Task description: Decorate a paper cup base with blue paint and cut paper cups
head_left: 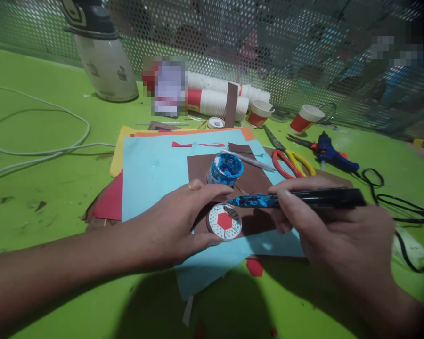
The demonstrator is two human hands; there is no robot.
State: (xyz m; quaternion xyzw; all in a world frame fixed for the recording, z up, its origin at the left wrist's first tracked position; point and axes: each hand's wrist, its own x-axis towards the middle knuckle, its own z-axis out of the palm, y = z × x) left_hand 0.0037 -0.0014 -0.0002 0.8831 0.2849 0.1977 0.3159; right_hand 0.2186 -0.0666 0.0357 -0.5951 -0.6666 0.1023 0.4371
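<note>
My left hand (183,221) grips a round white disc (218,231) by its left side, thumb below and fingers above. The disc has a red hexagon in its centre, dark lines and blue dots around it. In my right hand (325,230) is a black pen (321,197) with a blue-smeared front end, its tip at the disc's top edge. Just behind the disc stands a small open pot (225,170) with blue paint on its walls. Brown paper (198,167) and light blue sheets (144,174) lie beneath.
Red and yellow scissors (289,162) and a blue glue gun (335,155) with a black cord lie at the right. Behind are paper cups (305,118), stacked cups (219,102) and a large bottle (108,66). A white cable (38,153) crosses the green table (38,202).
</note>
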